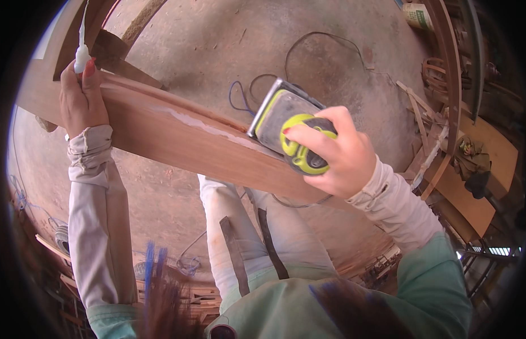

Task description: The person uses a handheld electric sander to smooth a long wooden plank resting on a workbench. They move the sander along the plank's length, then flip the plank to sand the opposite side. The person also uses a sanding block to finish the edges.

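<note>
A long reddish-brown wooden board [155,135] slants across in front of me, with a pale whitish streak [186,120] along its upper face. My right hand [345,150] is wrapped round a grey and lime-green electric sander [299,144]. The sander sits tilted over the board's far edge; whether its pad touches the wood is hidden. At the board's left end, my left hand [85,104] rests on the wood. Its thumb and finger close round a small white bottle [81,58] with a long thin nozzle pointing away from me.
Dark cables [330,35] loop over the concrete floor [217,39]. More wooden pieces [113,51] join the board at the far left. On the right are a curved wooden frame part [449,68], a cardboard sheet [503,150] and scrap strips. A white bucket [416,17] stands at the far right.
</note>
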Available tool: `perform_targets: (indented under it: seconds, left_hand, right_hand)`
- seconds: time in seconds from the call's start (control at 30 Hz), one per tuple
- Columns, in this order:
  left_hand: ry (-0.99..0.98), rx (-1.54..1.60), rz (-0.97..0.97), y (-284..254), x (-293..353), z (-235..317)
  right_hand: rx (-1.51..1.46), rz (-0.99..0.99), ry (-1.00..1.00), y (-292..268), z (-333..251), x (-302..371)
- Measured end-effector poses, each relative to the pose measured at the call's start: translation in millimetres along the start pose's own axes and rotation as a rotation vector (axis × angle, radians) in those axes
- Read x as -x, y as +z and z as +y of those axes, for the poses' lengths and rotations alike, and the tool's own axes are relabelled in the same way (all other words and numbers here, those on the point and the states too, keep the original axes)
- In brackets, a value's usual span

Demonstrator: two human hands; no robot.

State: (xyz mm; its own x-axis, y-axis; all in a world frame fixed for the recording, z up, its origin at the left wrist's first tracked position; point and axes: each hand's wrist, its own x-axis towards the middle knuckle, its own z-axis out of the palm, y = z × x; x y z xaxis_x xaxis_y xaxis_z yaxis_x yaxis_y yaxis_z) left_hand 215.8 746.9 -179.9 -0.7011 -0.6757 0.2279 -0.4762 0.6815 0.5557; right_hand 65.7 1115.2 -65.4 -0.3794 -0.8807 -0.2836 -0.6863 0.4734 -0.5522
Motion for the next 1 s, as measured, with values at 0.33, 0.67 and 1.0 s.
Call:
perform_targets:
  seconds: [0.33, 0.67, 1.0]
  left_hand:
    - [-0.025, -0.043, -0.011, 1, 0, -5]
    - [0.007, -0.048, 0.017, 1, 2, -3]
    - [0.01, -0.058, 0.016, 3, 1, 0]
  right_hand:
    - [0.114, 0.003, 0.03, 0, 4, -1]
    - [0.064, -0.019, 0.017, -9, -11, -9]
    - [0.093, 0.034, -0.065, 0, -12, -23]
